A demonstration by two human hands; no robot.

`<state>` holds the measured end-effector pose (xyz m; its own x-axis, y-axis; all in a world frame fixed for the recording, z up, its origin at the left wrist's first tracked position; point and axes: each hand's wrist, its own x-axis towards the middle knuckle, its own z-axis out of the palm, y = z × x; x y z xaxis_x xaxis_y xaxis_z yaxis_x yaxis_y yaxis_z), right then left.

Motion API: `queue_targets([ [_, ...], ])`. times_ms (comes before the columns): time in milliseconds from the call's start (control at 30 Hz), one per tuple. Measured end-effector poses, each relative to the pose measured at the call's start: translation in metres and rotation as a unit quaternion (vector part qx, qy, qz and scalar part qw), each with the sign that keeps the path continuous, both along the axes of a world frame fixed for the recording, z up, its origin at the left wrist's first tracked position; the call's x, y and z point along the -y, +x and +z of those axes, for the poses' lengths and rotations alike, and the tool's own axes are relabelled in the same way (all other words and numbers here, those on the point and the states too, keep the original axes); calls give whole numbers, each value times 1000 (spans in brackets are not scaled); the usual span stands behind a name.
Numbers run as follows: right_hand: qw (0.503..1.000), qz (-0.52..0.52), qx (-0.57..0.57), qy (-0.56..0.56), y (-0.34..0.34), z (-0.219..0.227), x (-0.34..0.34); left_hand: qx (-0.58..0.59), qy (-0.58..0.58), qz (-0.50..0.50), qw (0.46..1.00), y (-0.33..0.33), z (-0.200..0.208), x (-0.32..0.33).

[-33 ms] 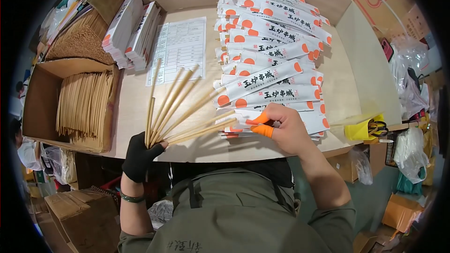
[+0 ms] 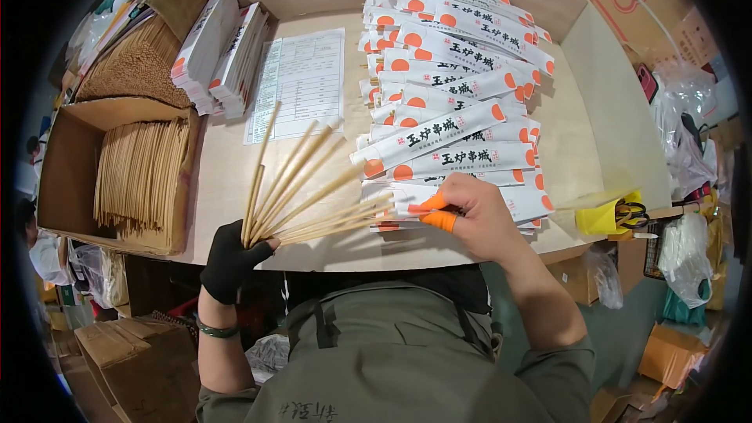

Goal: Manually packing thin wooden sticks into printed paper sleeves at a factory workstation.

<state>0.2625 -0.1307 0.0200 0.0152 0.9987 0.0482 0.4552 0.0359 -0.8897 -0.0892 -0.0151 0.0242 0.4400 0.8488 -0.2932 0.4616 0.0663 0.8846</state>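
My left hand (image 2: 236, 262), in a black fingerless glove, is closed round the lower ends of several wooden chopsticks (image 2: 291, 180). They fan out upward and to the right. My right hand (image 2: 470, 215) wears orange finger covers and pinches the edge of a white paper sleeve (image 2: 401, 215) at the near end of the pile; the fingers hide part of that grip. The tips of the lowest chopsticks reach this sleeve's left end; whether any are inside cannot be made out. A large overlapping pile of white sleeves (image 2: 462, 121) with orange dots extends to the back.
An open cardboard box (image 2: 184, 223) of thin wooden sticks (image 2: 141, 176) stands at the left. Stacks of flat sleeves (image 2: 205, 51) lie behind it, beside a printed sheet (image 2: 301, 78). Scissors in a yellow holder (image 2: 599, 221) sit at the right front edge. Raised panels border the table (image 2: 580, 133).
The fanned chopsticks have shifted slightly, the upper ones tipping a little to the right. Both hands stay in nearly the same place.
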Motion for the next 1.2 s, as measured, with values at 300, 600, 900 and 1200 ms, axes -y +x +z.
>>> queue_targets([
  [300, 997, 13, 54, 47, -5, 6, 3, -18, 50, -35, 998, 0, 16, -12],
  [600, 950, -1, 227, 213, -33, 20, -12, 32, 90, -20, 995, 61, 32, -3],
  [900, 988, -103, -107, -31, 9, 37, -4, 60, 50, 47, 996, 28, 22, -12],
  [1200, 945, 59, 244, 210, -9, 31, -21, 138, 116, -42, 983, 45, 0, -18],
])
